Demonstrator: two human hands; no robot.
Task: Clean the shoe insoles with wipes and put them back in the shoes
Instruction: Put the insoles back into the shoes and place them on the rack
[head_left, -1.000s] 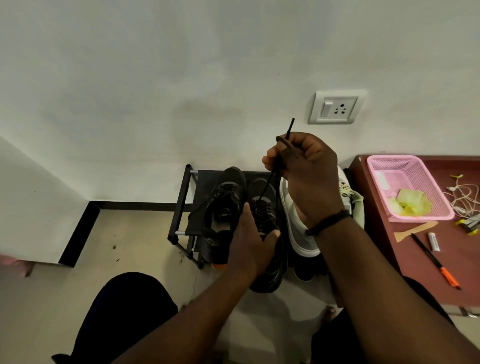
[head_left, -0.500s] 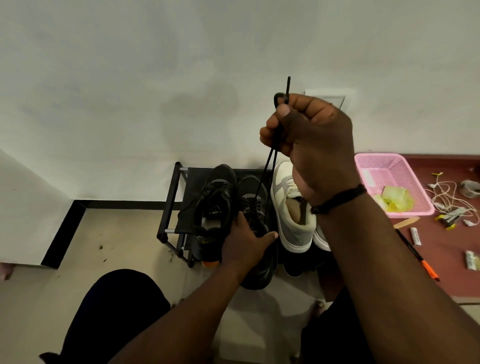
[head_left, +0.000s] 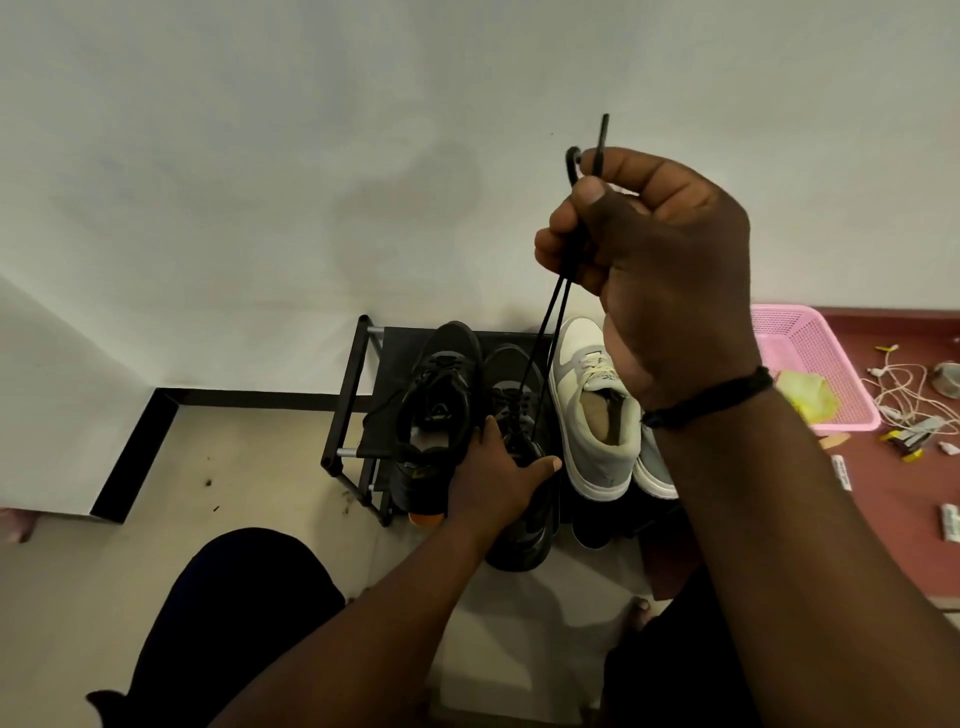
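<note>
1. Shoe insoles are the subject here, but no loose insole shows anywhere; whether any has been taken out, wiped or returned cannot be told.
2. A black lace-up sports shoe sits at the front edge of a low black metal shoe rack on the floor, against a pale wall.
3. The left hand rests on this shoe, fingers curled over its collar and thumb spread to the right, holding it down.
4. The right hand is raised well above the shoe, closed in a fist around a thin black shoelace. Both strands run taut from the fist down to the shoe's eyelets, and the lace tips stick out above the fingers.
5. A second black sports shoe stands just to the left, its laces slack and its mouth open; something pale shows inside, but whether it is an insole is unclear.
6. A white and grey high-top sneaker stands just to the right, with its partner partly hidden behind the right forearm.
7. On the dark red tabletop at far right, a pink plastic mesh basket holds a crumpled yellow-green sheet, possibly a wipe.
8. My reading: the work is at a lacing step on the black shoe, either loosening it to reach the insole or tightening it after refitting. Which one cannot be settled, so the remaining share is uncertain.
</note>
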